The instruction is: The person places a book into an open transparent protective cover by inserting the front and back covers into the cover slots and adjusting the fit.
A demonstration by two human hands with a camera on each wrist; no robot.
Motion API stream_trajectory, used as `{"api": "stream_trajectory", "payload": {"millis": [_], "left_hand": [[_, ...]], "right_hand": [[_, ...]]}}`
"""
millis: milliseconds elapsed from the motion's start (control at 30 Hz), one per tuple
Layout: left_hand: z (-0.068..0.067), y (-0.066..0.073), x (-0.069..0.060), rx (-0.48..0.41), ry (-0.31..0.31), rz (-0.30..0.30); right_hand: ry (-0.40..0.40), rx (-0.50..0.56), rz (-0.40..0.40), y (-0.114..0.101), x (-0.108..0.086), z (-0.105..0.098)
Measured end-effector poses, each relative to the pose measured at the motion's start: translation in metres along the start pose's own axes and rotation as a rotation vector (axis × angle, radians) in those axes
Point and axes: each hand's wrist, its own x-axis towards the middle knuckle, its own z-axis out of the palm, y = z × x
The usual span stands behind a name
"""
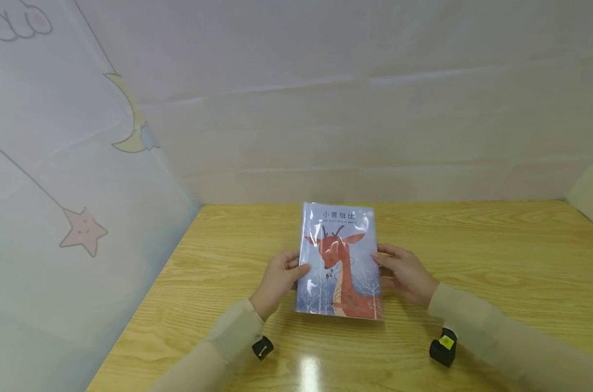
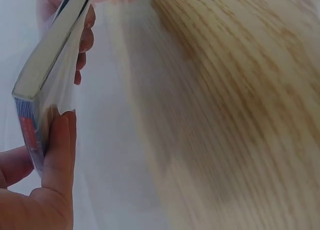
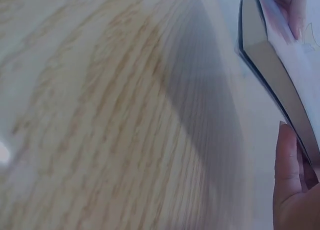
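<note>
A glossy book (image 1: 337, 261) with a red deer on a blue-violet cover is held up above the wooden table, front cover toward the head camera. On its left edge the left hand (image 1: 280, 277) grips it, thumb over the cover and the other fingers behind. The right hand (image 1: 405, 271) holds the opposite edge in the same way. In the left wrist view the book (image 2: 45, 55) shows its page block and spine end, with the left hand (image 2: 47, 182) pinching it. The right wrist view has the closed book (image 3: 280, 65) with the right hand (image 3: 295, 190) at its edge.
The wooden table (image 1: 472, 245) stretches wide on both sides and meets a pale wall covering (image 1: 325, 136) at the back. A moon (image 1: 132, 117) and a pink star (image 1: 84, 232) are printed on the left wall. Black devices (image 1: 444, 347) sit under both wrists.
</note>
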Motion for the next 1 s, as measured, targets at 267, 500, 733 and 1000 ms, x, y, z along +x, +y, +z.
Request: {"api": "stream_trajectory", "payload": {"millis": [267,500,733,1000], "left_hand": [[0.004,-0.008,0.004,-0.012,-0.015,-0.028],[0.008,-0.012,0.006,-0.017,-0.034,-0.048],[0.012,-0.014,0.008,0.012,-0.027,-0.075],[0.015,-0.016,0.011,0.063,-0.028,-0.103]], "right_hand": [[0.016,-0.023,0.026,-0.001,-0.004,-0.003],[0.032,-0.032,0.035,-0.002,-0.007,-0.005],[0.041,-0.038,0.063,0.000,-0.009,-0.007],[0.049,-0.060,0.093,0.002,-0.011,-0.008]]}}
